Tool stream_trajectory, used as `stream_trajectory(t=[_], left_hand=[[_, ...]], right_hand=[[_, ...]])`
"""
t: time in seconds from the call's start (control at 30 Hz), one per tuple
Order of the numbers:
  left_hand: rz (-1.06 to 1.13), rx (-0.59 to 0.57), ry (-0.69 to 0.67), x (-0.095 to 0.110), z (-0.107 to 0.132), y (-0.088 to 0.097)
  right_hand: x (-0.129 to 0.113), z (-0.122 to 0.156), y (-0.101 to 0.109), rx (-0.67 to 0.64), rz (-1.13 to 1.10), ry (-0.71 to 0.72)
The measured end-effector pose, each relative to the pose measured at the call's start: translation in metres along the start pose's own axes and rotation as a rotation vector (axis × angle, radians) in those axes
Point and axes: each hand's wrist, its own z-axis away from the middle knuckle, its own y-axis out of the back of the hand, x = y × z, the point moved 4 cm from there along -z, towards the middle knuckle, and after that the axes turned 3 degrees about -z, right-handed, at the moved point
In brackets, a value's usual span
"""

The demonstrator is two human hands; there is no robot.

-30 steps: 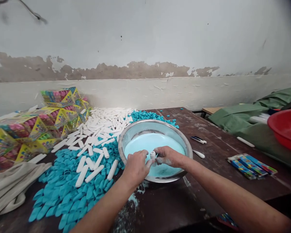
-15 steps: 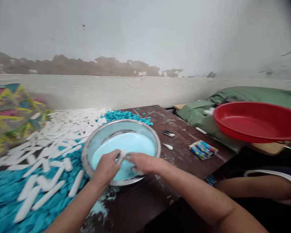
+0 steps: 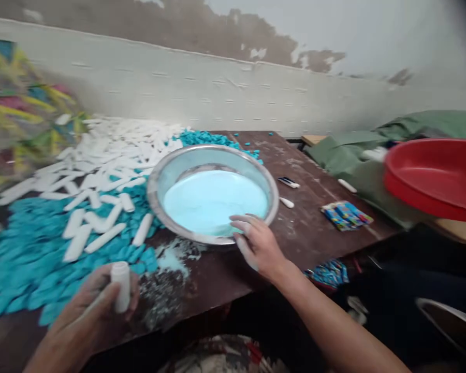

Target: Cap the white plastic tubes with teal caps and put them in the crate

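My left hand is closed around a small white plastic bottle, held upright with its narrower neck on top, near the table's front edge. My right hand reaches over the near right rim of a round metal basin. Its fingers are apart, dusted with pale powder, and hold nothing. Inside the basin lies light blue powder. Beside the basin on the left, several white bottles rest on a heap of flat teal pieces. More white bottles spread behind them.
Spilled powder marks the dark brown table. To the right lie a black-and-white tool, a small white piece and colourful packets. A red basin stands at far right, by green cloth. Patterned plastic is piled at left.
My left hand has moved away from the basin, down and left, with the white bottle. My right hand has parted from it and stays over the rim. The view has tilted down.
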Motion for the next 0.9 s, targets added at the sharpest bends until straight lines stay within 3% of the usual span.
stream_trajectory(t=[0.1, 0.17, 0.27, 0.5, 0.9], left_hand=[[-0.002, -0.025, -0.029, -0.026, 0.014, 0.01], [-0.04, -0.024, -0.073, -0.032, 0.017, 0.014], [-0.065, -0.048, -0.125, -0.029, 0.02, 0.015], [-0.124, -0.127, -0.191, -0.013, 0.026, 0.01], [-0.159, -0.099, -0.29, -0.018, 0.034, 0.028]], right_hand=[[-0.023, 0.009, 0.007, 0.073, -0.066, 0.086], [-0.04, 0.013, 0.003, 0.01, -0.139, 0.179], [-0.055, 0.015, -0.022, -0.156, -0.215, 0.218], [-0.055, 0.008, -0.092, -0.386, -0.271, 0.057], [-0.055, -0.021, -0.143, -0.512, -0.267, -0.027]])
